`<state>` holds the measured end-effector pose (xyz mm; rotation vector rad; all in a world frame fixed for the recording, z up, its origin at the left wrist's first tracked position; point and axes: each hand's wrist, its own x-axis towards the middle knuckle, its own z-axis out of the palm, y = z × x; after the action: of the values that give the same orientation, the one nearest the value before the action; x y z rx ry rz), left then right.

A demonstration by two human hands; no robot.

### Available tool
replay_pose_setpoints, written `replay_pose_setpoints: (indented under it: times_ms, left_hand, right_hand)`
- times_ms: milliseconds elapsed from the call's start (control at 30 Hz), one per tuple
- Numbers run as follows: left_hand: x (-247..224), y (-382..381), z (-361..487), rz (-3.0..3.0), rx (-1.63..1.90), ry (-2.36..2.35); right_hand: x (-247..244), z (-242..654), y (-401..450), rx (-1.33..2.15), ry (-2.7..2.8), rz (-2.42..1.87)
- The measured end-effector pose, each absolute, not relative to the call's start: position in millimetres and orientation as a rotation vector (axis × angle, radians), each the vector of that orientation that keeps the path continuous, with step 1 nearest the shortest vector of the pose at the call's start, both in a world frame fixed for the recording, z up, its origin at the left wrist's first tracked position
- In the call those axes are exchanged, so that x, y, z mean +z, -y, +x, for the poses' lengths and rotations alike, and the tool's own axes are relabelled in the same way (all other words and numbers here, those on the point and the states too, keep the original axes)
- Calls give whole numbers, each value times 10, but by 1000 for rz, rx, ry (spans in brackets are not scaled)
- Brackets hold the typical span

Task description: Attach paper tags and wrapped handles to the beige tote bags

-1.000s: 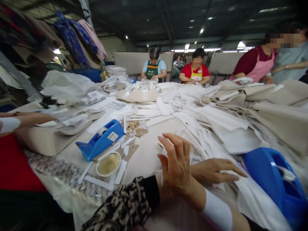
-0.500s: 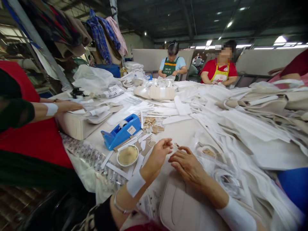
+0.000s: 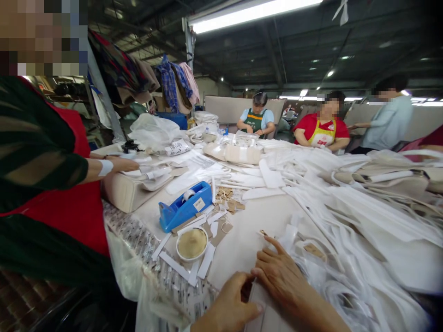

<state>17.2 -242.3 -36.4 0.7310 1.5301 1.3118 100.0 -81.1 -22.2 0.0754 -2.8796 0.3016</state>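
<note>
Just in front of me lies a beige bag point(image 3: 269, 310), mostly hidden under my hands. My left hand point(image 3: 226, 302) curls at its edge, the thumb over the bag and the bent fingers on the far side. Against it, my right hand point(image 3: 282, 279) rests with its index finger stretched forward and the other fingers loosely bent. Close to that fingertip is a small metal-coloured piece point(image 3: 262, 233) on the pale tabletop. Left of my hands stands a white bowl point(image 3: 206, 246) of yellowish material. Behind the bowl sits a blue tape dispenser point(image 3: 185, 207).
White paper strips point(image 3: 175, 268) and brown card tags point(image 3: 226, 196) lie around the dispenser. Pale straps and sheets point(image 3: 374, 216) heap on the right. At left, a co-worker's hand point(image 3: 122, 164) touches another beige bag point(image 3: 126, 191). Several people work beyond the table.
My hands have come down and closer to the bag, the left one now curled at its edge. The view has tilted up, and a standing person shows at the back right.
</note>
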Motion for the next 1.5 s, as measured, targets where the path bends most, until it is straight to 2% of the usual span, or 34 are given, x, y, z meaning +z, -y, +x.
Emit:
replay_pose_setpoints:
  times_ms: [233,367,467,633,900,1100,1300,1333,1433,1500]
  left_hand:
    - [-511,2407,195,798,1373,-1592]
    - [-668,2362,186,794,1398,-1471]
    - [-734,2306,182,798,1326,-1451]
    - [-831,2238,163,808,1095,-1750]
    - [-1220,2128,73,906,1007,-1874]
    - [-863,2100,0,1153,875,-1900]
    - [-93,2148,-483,1496,573,-1932]
    - [57,2025,-595,1585,472,-1974]
    - [434,1336,-937,2052,-171,-2231]
    - [571,705,-1160,2167,-268,-2290]
  right_hand:
    - [-197,995,828,312,2832,87]
    - [-178,978,825,350,2775,79]
    - [-190,969,814,368,2748,82]
    - [-268,944,809,333,2772,70]
    - [-319,910,797,218,2808,63]
    - [-300,913,831,151,2885,14]
    - [-631,804,760,51,2643,60]
    - [-700,763,738,38,2590,76]
    - [-850,640,661,27,2441,133]
    - [-859,621,619,46,2396,203]
